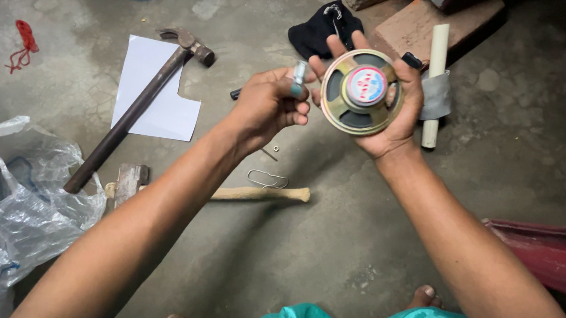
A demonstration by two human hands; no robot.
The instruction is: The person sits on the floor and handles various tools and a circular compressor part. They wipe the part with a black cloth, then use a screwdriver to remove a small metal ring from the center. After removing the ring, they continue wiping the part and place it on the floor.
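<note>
Right hand (391, 97) cups small speaker (362, 90), magnet up; left hand (271, 102) pinches small metal piece (298, 76) — keep speaker level, approach slowly.

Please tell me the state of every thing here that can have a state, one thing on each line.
round speaker: held in the palm of the right hand, magnet side up.
small metal piece: pinched in the fingers of the left hand.
claw hammer: lying flat, partly on the white paper.
plastic bag: crumpled, mouth open.
white pipe: lying flat, grey tape around it.
wooden-handled tool: lying flat on the floor.
</note>
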